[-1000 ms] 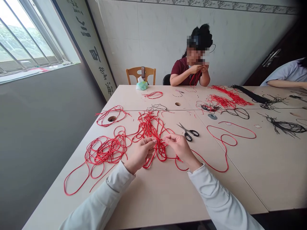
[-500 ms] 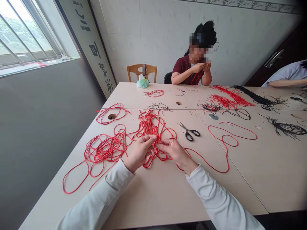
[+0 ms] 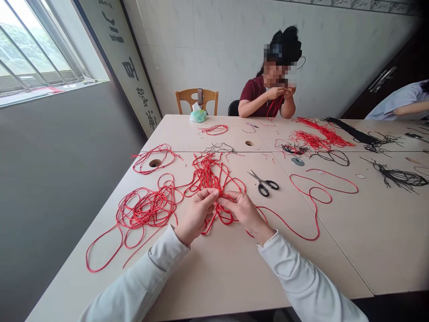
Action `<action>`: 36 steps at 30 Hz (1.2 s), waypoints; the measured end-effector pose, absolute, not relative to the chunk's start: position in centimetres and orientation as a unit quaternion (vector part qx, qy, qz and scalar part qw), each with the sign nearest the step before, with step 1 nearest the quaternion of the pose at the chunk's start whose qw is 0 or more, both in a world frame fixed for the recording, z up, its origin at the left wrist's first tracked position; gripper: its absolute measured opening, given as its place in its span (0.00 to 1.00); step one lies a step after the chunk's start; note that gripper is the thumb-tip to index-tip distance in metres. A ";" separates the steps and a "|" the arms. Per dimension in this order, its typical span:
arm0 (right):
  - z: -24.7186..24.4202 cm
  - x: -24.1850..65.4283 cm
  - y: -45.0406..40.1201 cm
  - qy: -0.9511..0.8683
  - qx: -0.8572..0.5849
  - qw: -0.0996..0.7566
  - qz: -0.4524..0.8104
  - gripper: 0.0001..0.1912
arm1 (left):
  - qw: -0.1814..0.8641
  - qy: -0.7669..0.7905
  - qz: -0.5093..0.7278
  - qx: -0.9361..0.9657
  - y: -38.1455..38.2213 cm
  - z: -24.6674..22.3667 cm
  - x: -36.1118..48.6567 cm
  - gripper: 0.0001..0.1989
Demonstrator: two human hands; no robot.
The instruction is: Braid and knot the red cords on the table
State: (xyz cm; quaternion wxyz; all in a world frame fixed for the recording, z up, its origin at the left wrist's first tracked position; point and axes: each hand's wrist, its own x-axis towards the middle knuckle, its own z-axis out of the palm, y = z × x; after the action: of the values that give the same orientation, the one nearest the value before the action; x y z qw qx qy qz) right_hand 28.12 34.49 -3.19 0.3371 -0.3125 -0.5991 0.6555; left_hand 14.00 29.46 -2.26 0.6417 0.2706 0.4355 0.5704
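My left hand (image 3: 201,210) and my right hand (image 3: 243,211) meet over a bundle of twisted red cord (image 3: 208,172). Both pinch red cord between thumb and forefinger, with the fingertips close together. The exact spot gripped is small and partly covered by the fingers. Loops of the bundle spread out behind and beneath my hands. To the left lies a loose tangle of smooth red cord (image 3: 147,208). A single red cord (image 3: 284,223) curves away on the right. Black-handled scissors (image 3: 264,182) lie with parted blades beyond my right hand.
On the table (image 3: 234,277) lie a red coil (image 3: 156,157) around a hole, a metal disc (image 3: 297,162), black cords (image 3: 402,175) and red strands (image 3: 311,141). Across it a person (image 3: 258,96) handles red cord. A tissue pack (image 3: 198,115) stands near a chair (image 3: 211,96).
My right hand has shifted slightly left and up, bringing its fingertips closer to those of my left hand. The whole view has moved a little.
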 end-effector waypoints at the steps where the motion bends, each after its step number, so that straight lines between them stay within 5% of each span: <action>1: -2.9 28.3 34.6 -0.593 -0.317 0.330 0.662 0.19 | 0.646 0.429 0.574 0.261 29.4 -2.2 14.0 0.17; 36: -2.6 29.5 35.1 -0.590 -0.379 0.351 0.620 0.18 | 0.583 0.513 0.506 0.376 29.1 -2.6 13.9 0.17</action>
State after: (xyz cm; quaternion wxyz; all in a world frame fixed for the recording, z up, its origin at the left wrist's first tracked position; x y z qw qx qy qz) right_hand 29.47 35.08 -2.58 0.3514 -0.3790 -0.5899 0.6204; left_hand 13.86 29.14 -2.60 0.5825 0.3758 0.5132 0.5060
